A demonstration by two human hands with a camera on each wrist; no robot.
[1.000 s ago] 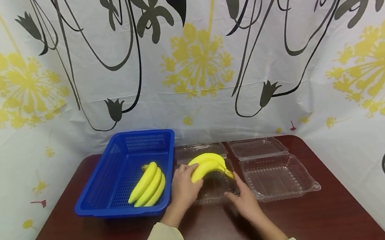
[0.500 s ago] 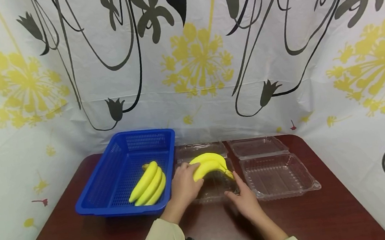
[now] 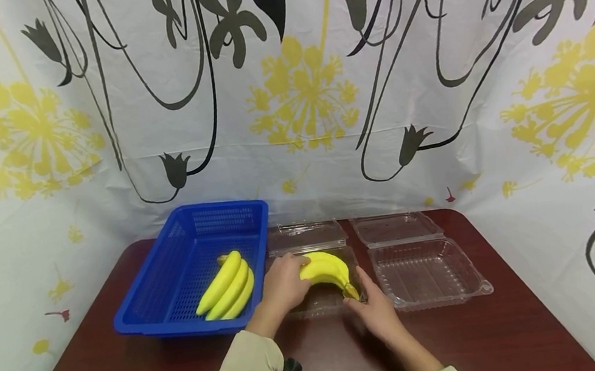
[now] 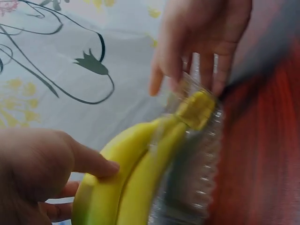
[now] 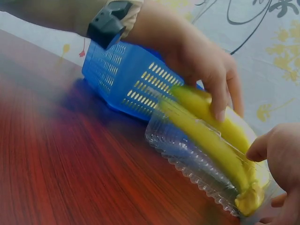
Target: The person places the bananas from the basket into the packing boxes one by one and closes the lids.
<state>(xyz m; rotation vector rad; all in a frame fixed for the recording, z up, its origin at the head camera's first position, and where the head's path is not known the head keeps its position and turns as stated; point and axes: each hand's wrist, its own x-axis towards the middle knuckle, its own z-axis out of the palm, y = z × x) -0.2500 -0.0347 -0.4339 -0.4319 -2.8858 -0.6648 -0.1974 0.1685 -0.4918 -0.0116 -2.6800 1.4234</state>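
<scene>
My left hand grips a bunch of yellow bananas by the end away from the stem. The bunch lies in or just over the base of a clear hinged plastic container, its stem pointing front right. My right hand is at the container's right side, beside the stem. In the right wrist view its thumb is extended against or very near the bananas. Its fingers look fairly straight in the left wrist view, by the clear wall; whether they touch it is unclear.
On the left stands a blue perforated basket holding another banana bunch. A second clear container lies open on the right. Both lids, including the nearer one, fold back toward the patterned curtain. Everything stands on a dark red table.
The bananas have come down and toward me, lower in the container, and the stem end has swung nearer the front. My left hand has kept its grip; my right hand has barely moved.
</scene>
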